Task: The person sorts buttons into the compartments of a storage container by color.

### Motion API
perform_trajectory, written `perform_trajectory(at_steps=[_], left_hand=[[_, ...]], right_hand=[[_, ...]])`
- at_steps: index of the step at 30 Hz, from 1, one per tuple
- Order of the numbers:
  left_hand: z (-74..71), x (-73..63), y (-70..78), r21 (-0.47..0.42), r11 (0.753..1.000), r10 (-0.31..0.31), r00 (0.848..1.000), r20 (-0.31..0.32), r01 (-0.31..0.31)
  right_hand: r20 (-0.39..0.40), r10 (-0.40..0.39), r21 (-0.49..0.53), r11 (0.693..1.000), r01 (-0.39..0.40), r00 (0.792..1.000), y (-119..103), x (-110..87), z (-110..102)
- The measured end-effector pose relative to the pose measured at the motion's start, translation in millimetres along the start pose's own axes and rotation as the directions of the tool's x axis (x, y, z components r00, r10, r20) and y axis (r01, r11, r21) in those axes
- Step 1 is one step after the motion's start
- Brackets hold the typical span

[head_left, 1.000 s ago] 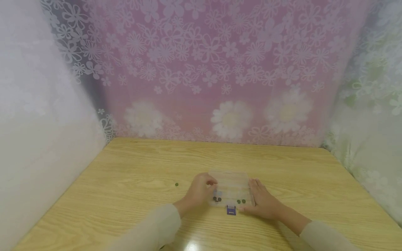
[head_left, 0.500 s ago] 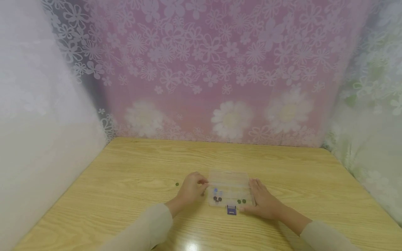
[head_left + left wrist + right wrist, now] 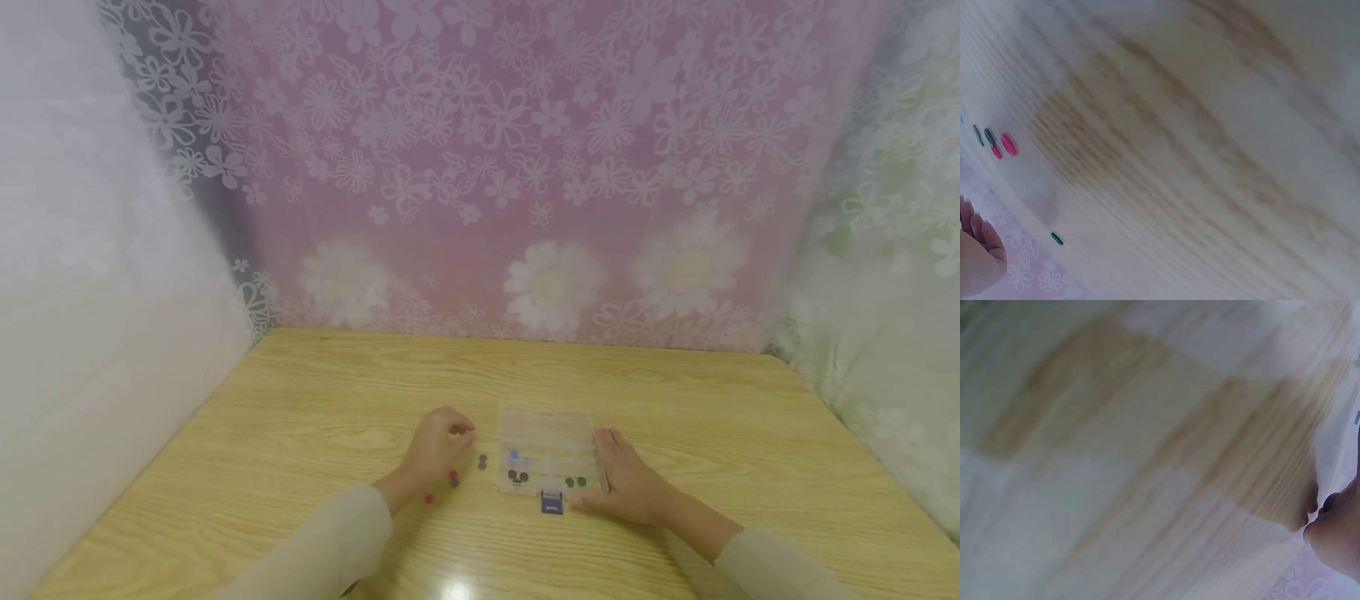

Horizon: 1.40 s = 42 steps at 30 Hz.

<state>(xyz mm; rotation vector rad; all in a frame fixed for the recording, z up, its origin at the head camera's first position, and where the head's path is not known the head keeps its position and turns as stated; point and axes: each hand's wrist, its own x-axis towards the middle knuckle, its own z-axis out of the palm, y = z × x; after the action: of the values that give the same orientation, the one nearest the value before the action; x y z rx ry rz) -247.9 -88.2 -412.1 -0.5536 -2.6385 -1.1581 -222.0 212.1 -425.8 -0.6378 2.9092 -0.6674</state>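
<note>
A clear plastic compartment box (image 3: 546, 442) with a purple-blue latch (image 3: 552, 502) at its front lies on the table in the head view. Blue pieces (image 3: 514, 455), dark discs (image 3: 518, 476) and green discs (image 3: 576, 482) show inside it. My right hand (image 3: 628, 482) rests against the box's right side, fingers straight and thumb by the front edge. Left of the box, my left hand (image 3: 435, 450) hovers with loosely curled fingers and nothing visible in them. Grey discs (image 3: 482, 461) and red discs (image 3: 453, 475) lie near it. A green disc (image 3: 1057, 238) shows in the left wrist view.
The wood-grain table (image 3: 360, 375) stretches around the box. A pink flowered cloth (image 3: 525, 167) hangs behind it, with pale cloths at the left and right sides. In the right wrist view, mostly table surface shows, with part of the hand (image 3: 1338, 525) at the right edge.
My left hand has moved left, away from the box's left side. Grey and red discs on the table have come into sight; the green disc is now hidden in the head view. The right hand stays put.
</note>
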Motion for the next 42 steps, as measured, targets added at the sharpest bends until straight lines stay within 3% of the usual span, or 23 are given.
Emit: perform_trajectory(at_steps=[6, 21, 37, 42], left_hand=[[-3.7, -0.2, -9.4, 0.012, 1.0, 0.002, 1.0, -0.027, -0.001], [-15.6, -3.4, -27.2, 0.062, 0.995, -0.069, 0.996, -0.065, 0.073], [-27.5, -7.3, -42.1, 0.066, 0.994, -0.089, 0.995, -0.036, 0.091], [-30.3, -8.3, -45.3, 0.065, 0.99, -0.123, 0.992, -0.03, 0.125]], right_hand=[[-0.001, 0.001, 0.001, 1.0, -0.001, 1.0, 1, -0.5, -1], [-0.004, 0.002, 0.004, 1.0, -0.002, 1.0, 0, 0.0, -1], [-0.011, 0.003, -0.003, 1.0, -0.003, 1.0, 1, 0.0, 0], [-0.016, 0.006, -0.008, 1.0, -0.006, 1.0, 1, 0.8, 1]])
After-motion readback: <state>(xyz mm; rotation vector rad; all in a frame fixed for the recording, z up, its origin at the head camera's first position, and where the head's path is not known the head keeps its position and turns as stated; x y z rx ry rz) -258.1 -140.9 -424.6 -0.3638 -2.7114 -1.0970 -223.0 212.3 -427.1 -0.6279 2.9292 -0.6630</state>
